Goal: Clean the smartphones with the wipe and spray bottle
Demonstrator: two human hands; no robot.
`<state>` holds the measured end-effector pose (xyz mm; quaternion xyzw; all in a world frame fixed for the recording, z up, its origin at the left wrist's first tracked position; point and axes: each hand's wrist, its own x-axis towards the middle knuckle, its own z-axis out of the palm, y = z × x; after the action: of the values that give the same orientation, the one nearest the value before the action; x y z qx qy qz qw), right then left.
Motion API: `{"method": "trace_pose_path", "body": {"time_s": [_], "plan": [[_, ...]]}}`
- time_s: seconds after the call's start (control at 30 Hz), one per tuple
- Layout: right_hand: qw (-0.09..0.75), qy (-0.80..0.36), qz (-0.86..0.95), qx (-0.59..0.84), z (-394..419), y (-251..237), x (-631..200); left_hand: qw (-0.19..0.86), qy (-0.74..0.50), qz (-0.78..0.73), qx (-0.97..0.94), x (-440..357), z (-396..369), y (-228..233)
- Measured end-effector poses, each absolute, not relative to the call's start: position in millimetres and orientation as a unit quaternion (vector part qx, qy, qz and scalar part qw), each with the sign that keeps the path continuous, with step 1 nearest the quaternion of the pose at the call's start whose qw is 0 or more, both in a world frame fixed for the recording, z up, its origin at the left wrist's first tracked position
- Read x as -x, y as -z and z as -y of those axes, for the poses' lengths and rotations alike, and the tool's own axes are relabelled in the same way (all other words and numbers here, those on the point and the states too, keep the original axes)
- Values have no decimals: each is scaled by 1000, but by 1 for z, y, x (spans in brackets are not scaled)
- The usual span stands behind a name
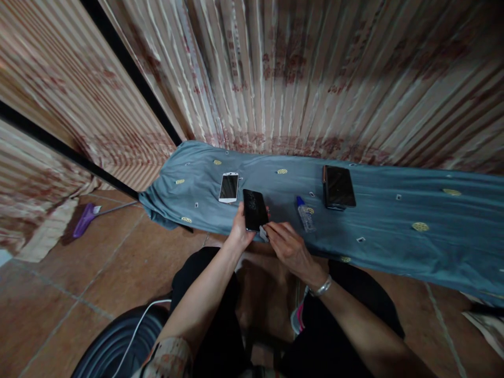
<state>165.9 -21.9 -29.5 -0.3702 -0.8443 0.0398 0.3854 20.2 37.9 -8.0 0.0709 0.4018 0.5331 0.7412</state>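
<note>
A black smartphone (255, 209) lies in my left hand (239, 229), its dark face up, with whitish marks or reflections across the upper part. The fingers of my left hand wrap round its edges. My right hand (286, 242) pinches a small grey cloth (263, 234) at the phone's lower right corner. Just beyond, a white smartphone (229, 187) with a dark screen rests on the blue cloth cover (378, 236). Right of my hands lies a clear bottle (305, 216) with a blue cap. Farther right is a stack of dark phones or tablets (339, 187).
Striped, patterned curtains (275, 79) hang behind the narrow covered table. Black poles (134, 73) slant down at the left. A purple broom (84, 219) lies on the tiled floor. Near my left leg stands a round black ribbed object (118, 341) with a white cable (136, 332) across it.
</note>
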Motion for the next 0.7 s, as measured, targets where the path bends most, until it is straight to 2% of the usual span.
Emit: {"method": "trace_pose_path", "body": {"time_s": [0.2,0.57,0.7], "plan": [[391,-36,848,356,23,30,-159,761,-493,-418,-57,-28,-34,12],[399,-65,825,394,7,36,-160,758,-507,-401,-85,-48,-21,8],[454,-123,745,473,-16,37,-181,761,-498,-411,-68,-49,-22,4]]}}
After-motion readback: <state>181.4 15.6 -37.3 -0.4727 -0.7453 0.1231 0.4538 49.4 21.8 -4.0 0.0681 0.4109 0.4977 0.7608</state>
